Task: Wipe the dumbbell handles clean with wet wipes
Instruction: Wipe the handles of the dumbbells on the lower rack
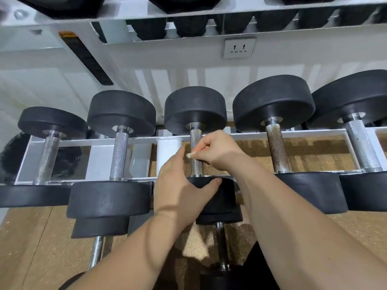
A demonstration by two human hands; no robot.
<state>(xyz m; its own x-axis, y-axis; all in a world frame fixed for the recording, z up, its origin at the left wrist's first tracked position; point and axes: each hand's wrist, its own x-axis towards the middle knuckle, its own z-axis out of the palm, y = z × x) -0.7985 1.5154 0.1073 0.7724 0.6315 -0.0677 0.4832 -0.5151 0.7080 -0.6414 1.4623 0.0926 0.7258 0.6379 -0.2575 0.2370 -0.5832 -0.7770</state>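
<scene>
Head camera, at the dumbbell rack: your right hand (216, 150) pinches a small crumpled wet wipe (189, 155) against the knurled handle (196, 137) of the middle dumbbell (195, 109). The fingers (206, 143) are curled tight, grasping the wipe. The wad sits at the left side of the bar, about halfway along it.

Your left hand (178, 185) holds the same dumbbell by its near head (222, 195). The thumb lies across the top edge of the black rubber and the fingers reach up the left side of the bar; their tips are hidden, so how far they wrap round the head cannot be told. Both forearms come in from the bottom of the frame and converge on this one weight.

The dumbbell lies front to back across the white rack (146, 141), one in a row of five black round-headed weights. Just to its right lies a dumbbell with a brown, rust-stained handle (277, 147); the bar (119, 151) to its left is bright silver. On a lower tier beneath your hands, more dumbbells (219, 243) show their chrome bars. Above, an upper shelf (188, 9) carries further black weights, partly cut off by the frame.

A white double wall socket (239, 47) is set in the wall behind the rack. The floor (31, 237) is a speckled tan surface, showing between the rack rails and at lower left.
</scene>
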